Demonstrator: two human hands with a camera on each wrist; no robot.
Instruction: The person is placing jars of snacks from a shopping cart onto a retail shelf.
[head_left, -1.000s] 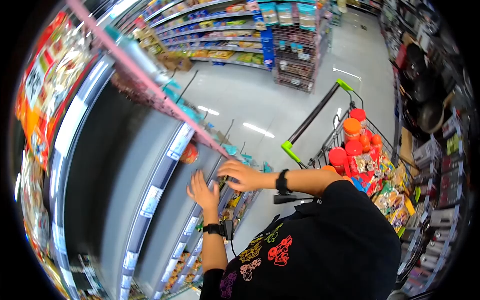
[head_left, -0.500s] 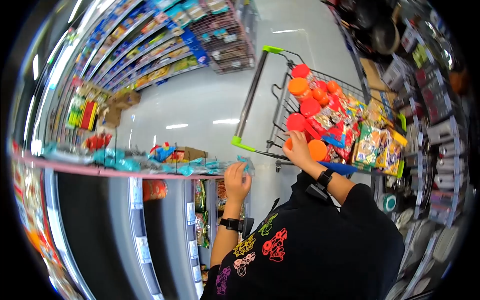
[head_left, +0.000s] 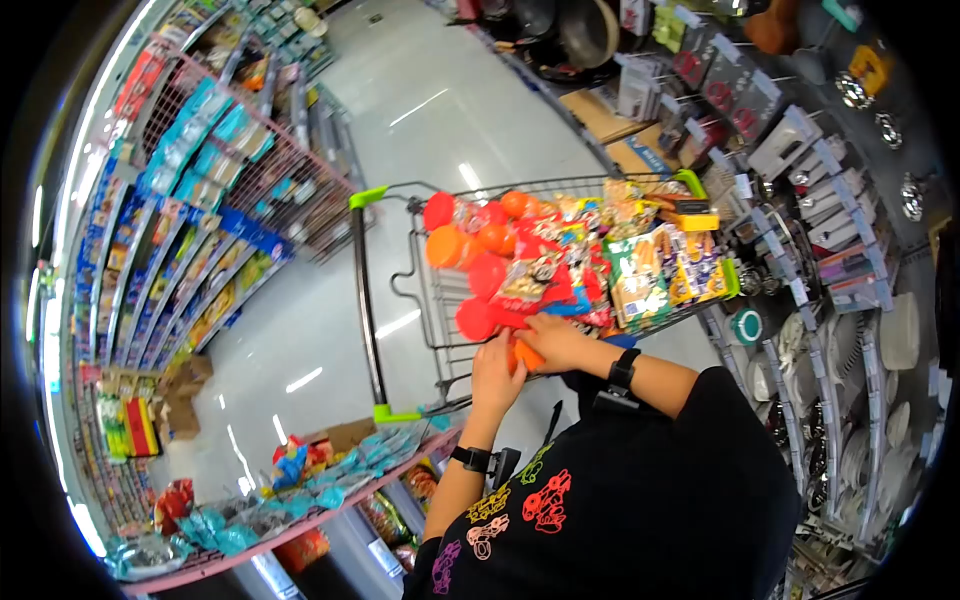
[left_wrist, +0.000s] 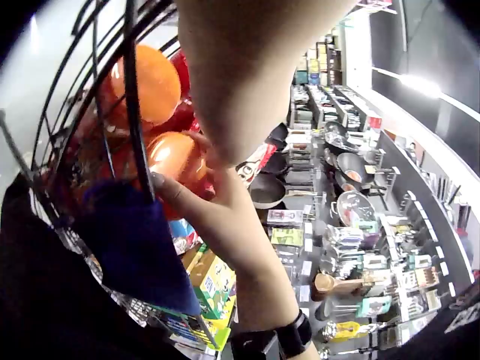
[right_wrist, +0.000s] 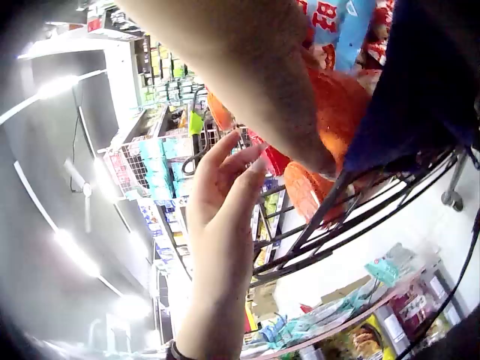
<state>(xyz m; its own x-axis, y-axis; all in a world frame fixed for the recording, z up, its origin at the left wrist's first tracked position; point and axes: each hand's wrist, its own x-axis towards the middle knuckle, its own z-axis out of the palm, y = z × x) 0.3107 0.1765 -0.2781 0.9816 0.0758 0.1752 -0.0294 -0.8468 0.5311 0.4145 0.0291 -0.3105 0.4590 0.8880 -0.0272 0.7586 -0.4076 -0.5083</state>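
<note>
In the head view my right hand (head_left: 556, 343) reaches over the near side of the shopping cart (head_left: 365, 290) and grips a jar with an orange lid (head_left: 527, 356). The left wrist view shows the right thumb lying along this orange jar (left_wrist: 174, 159). My left hand (head_left: 491, 380) is close beside the jar, at the cart's edge. Seen from the right wrist, that left hand (right_wrist: 221, 199) has loosely bent fingers and a gap between fingers and thumb. Red-lidded jars (head_left: 475, 319) stand just beyond both hands.
Snack bags (head_left: 545, 270) and packets (head_left: 640, 278) fill the cart's far part. A dark blue flap (left_wrist: 127, 240) hangs on its near side. Kitchenware shelves (head_left: 830, 230) run along the right. At lower left is a pink-edged shelf (head_left: 320, 520); snack shelves (head_left: 180, 270) stand farther left.
The view has turned from the shelf to the cart. My left hand has moved from the shelf over to the cart. The right hand has come from beside the left hand to the orange-lidded jar.
</note>
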